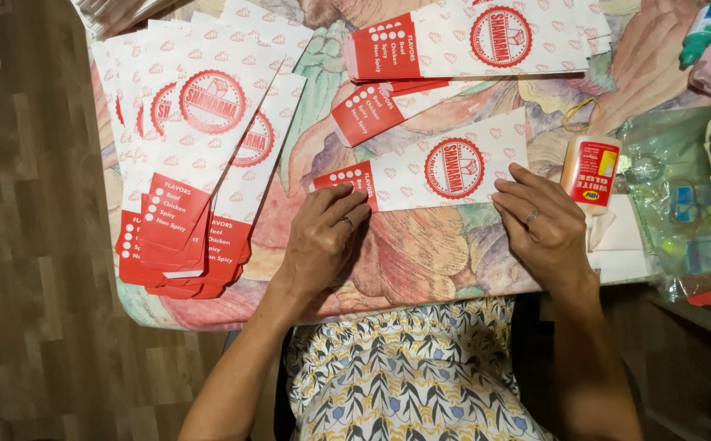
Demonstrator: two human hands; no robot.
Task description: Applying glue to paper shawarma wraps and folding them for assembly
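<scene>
Head view looks straight down on a seated person pressing a flat paper sleeve [433, 173], white with a red end panel and a round red emblem, onto a table covered in a floral cloth [421, 253]. The sleeve lies with its long axis running left to right, tilted a little so the right end sits higher in the picture, and its red end points toward the left hand [323, 233]. That hand rests with fingers spread flat, fingertips on the sleeve's lower left corner; nothing is clamped in it. The right hand [539, 224] lies likewise flat and unclenched, fingertips touching the sleeve's lower right edge (a ring shows on each hand). So the sleeve lies just beyond both sets of fingertips, held down at its two ends, with neither hand clearly nearer.

A fanned stack of like sleeves [188, 155] lies well to the left, red ends toward the person, and another pile [470, 41] lies across the top of the table, with one more sleeve [372, 110] between it and the pressed one. A small bottle of white glue [590, 173] stands just beside the right hand, a yellow rubber band [577, 114] beyond it. Clear plastic packets [682, 212] crowd the right edge. Wood-pattern flooring [29, 245] shows at the left.
</scene>
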